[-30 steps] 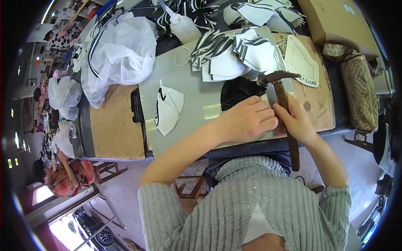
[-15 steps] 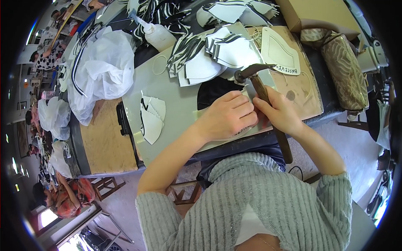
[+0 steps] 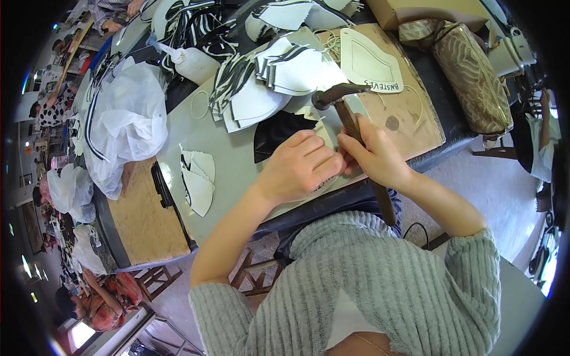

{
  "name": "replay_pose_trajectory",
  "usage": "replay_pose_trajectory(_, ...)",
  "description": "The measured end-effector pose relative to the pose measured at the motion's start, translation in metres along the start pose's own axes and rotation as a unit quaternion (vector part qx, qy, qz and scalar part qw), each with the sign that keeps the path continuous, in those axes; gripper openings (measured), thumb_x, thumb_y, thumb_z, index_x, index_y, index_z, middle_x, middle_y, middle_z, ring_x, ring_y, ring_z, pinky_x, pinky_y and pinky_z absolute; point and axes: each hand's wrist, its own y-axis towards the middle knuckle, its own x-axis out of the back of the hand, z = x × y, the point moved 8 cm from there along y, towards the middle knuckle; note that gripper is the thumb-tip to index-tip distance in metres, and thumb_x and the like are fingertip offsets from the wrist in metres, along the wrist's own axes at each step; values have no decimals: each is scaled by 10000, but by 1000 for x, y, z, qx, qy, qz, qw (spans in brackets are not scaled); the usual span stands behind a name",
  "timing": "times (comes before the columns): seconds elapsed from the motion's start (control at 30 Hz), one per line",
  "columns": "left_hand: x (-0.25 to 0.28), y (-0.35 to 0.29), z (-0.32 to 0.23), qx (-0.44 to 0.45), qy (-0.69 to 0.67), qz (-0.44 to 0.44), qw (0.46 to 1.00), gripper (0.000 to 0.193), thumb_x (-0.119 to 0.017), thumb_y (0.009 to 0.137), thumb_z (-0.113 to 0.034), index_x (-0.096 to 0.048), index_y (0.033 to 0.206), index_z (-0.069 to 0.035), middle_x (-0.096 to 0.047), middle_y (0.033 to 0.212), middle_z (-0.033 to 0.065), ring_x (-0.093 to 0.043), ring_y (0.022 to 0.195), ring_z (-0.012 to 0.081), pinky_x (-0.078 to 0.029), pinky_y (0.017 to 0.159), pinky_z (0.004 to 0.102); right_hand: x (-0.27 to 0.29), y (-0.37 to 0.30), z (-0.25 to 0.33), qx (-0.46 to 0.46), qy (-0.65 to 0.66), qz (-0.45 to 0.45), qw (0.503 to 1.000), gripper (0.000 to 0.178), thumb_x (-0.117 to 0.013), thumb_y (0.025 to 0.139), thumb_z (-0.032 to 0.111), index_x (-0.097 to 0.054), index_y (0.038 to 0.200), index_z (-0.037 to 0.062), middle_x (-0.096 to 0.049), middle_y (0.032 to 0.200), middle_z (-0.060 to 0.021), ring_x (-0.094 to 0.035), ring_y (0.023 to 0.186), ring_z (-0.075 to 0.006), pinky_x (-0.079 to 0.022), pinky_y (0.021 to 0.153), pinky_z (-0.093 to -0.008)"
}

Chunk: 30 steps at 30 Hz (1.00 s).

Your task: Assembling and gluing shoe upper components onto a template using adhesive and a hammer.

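A hammer [image 3: 349,121] with a wooden handle lies in my right hand [image 3: 377,151], its dark metal head pointing away from me and its handle end hanging past the table edge. The right thumb and fingertips meet close to the left hand. My left hand [image 3: 303,163] is closed, fingers curled down over the work; what its fingertips pinch is hidden. From under it shows a black, shiny flat piece [image 3: 276,137], and beside that a cream piece [image 3: 323,132] with an edge partly covered by my hands. Both lie on a grey-green board [image 3: 231,169].
Beyond my hands are stacked white cut pieces with black edges [image 3: 258,98]. A few more white pieces [image 3: 199,181] lie left. Further out are a white squeeze bottle [image 3: 193,64], a plastic bag [image 3: 133,115], a cream template [image 3: 371,62], a patterned pouch [image 3: 472,77] and a cardboard box [image 3: 430,12].
The whole view has shifted, with the table sliding left in the picture. My hands stay close together over the black piece, and the hammer is still in the right hand.
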Motion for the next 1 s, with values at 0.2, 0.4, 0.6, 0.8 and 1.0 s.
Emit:
replay_pose_trajectory(0.2,15,-3,19,85,-98,-38,991,59,-573,752,-37,-531,747,-77,-566,821,54,-590,832,254,-501,793,382,-3,0,3,-14,-9,15,1000,128,-483,1007,114,-449,1015,-9,-592,805,-76,-668,658,-141,-531,551,-241)
replay_pose_trajectory(0.4,57,-26,63,284,-473,-333,765,192,-352,833,107,-465,768,-35,-547,781,100,-551,694,181,-499,715,345,-2,0,3,-15,-11,31,999,138,-497,1005,137,-453,1005,6,-614,838,-85,-672,662,-135,-489,492,-212)
replay_pose_trajectory(0.6,51,13,36,306,-100,-121,939,238,-520,763,86,-544,945,-66,-551,838,96,-599,665,229,-475,579,330,-3,-8,35,127,22,33,991,446,-778,820,240,-473,1072,34,-608,855,-58,-590,640,-87,-408,435,-190)
replay_pose_trajectory(0.8,91,7,34,236,18,-284,929,204,-604,870,-13,-576,1072,-19,-626,1011,91,-602,705,196,-492,660,289,-3,-12,57,57,90,1,994,398,-795,775,100,-479,1010,39,-525,764,-13,-484,516,-68,-388,438,-216)
replay_pose_trajectory(1.0,53,-40,45,474,-394,-277,737,269,-514,1018,-240,-614,993,9,-644,838,59,-577,736,100,-469,664,234,4,-11,51,51,197,3,979,346,-754,788,14,-474,986,56,-502,723,-3,-444,479,-49,-309,383,-211)
